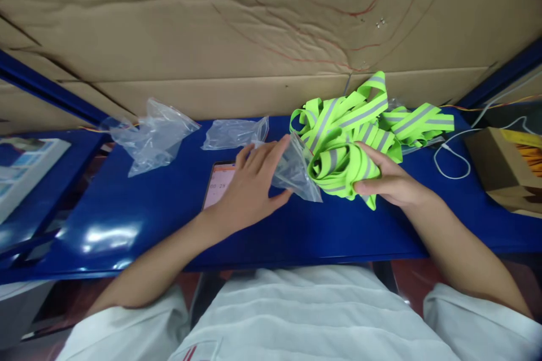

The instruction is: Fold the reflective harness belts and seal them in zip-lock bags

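My right hand [387,180] is closed around a bundled neon-yellow reflective strap [345,166] with grey stripes. Against the bundle's left side lies the mouth of a clear plastic bag [298,172], and my left hand [256,180] grips that bag between thumb and fingers. Part of the bag is hidden behind the left fingers. Just behind the bundle, a heap of more reflective straps [359,110] rests on the blue table [271,237]. Partly covered by my left hand is a phone [218,183] showing a timer.
Clear plastic bags [156,132] lie at the back left, with a flat clear bag [231,134] beside them. More folded straps [419,123] sit at the back right. A white cable [453,149] and an open cardboard box [502,166] are at the right. Cardboard [212,39] walls the back.
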The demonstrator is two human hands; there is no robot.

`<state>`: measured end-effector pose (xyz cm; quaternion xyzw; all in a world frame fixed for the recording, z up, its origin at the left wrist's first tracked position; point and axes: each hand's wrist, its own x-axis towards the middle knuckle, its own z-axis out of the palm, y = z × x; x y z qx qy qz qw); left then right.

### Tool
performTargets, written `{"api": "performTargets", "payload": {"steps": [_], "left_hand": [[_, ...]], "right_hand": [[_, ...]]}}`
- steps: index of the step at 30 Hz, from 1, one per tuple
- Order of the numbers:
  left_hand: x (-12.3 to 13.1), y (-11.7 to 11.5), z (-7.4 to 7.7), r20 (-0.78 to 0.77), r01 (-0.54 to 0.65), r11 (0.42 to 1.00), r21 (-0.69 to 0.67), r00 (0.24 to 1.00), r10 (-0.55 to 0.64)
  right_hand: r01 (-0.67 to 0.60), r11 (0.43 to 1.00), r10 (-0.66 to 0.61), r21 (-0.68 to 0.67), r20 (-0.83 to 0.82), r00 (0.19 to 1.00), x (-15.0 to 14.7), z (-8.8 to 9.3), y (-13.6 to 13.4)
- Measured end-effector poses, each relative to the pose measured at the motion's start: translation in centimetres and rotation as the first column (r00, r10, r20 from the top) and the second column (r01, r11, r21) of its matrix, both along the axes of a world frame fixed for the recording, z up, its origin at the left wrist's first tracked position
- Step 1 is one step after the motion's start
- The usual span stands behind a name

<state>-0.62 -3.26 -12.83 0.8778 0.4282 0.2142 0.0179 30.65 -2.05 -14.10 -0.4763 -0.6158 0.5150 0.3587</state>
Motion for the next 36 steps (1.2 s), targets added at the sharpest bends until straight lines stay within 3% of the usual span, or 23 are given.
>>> {"api": "performTargets", "payload": {"steps": [4, 7, 13, 18, 23, 26, 29, 32, 36], "left_hand": [[1.5, -1.0, -2.0, -0.03, 0.016, 0.99, -0.137, 0.999, -0.02], [1.6, -1.8, -2.7, -0.042, -0.009, 0.997, -0.075, 0.999, 0.005], [1.0, -2.2, -2.7, -0.041, 0.012, 0.998, 0.065, 0.999, -0.01], [1.0, -2.2, -2.8, -0.151, 0.132, 0.985, 0.109, 0.982, -0.115], [1.3, -2.7, -2.8, -0.182, 0.231, 0.97, 0.082, 0.96, -0.213], [1.4, -3.0, -2.7, -0.186, 0.264, 0.964, 0.033, 0.949, -0.253], [1.4, -2.9, -2.6, -0.203, 0.22, 0.975, 0.033, 0.956, -0.209], [1.2, -2.6, -2.6, -0.184, 0.19, 0.977, 0.094, 0.968, -0.17], [1.0, -2.4, -2.7, -0.171, 0.207, 0.958, 0.2, 0.97, -0.174]], "right_hand": [[-0.158, 0.987, 0.158, -0.02, 0.041, 0.987, -1.4, 0.6, 0.0], [-0.236, 0.972, 0.232, 0.017, 0.115, 0.966, -2.1, 1.2, -0.3], [-0.308, 0.948, 0.249, 0.074, 0.426, 0.87, -2.1, 1.6, -1.2], [-0.486, 0.873, 0.454, -0.047, 0.445, 0.772, -2.2, 2.3, -1.7], [-0.534, 0.836, 0.517, -0.125, 0.506, 0.691, -2.5, 2.5, -1.8], [-0.516, 0.848, 0.502, -0.121, 0.496, 0.709, -2.7, 2.1, -1.7], [-0.465, 0.883, 0.441, -0.07, 0.466, 0.767, -2.5, 1.8, -1.5], [-0.436, 0.9, 0.383, 0.021, 0.442, 0.811, -2.4, 1.5, -1.4], [-0.441, 0.897, 0.4, 0.02, 0.387, 0.831, -2.7, 1.2, -1.7]]}}
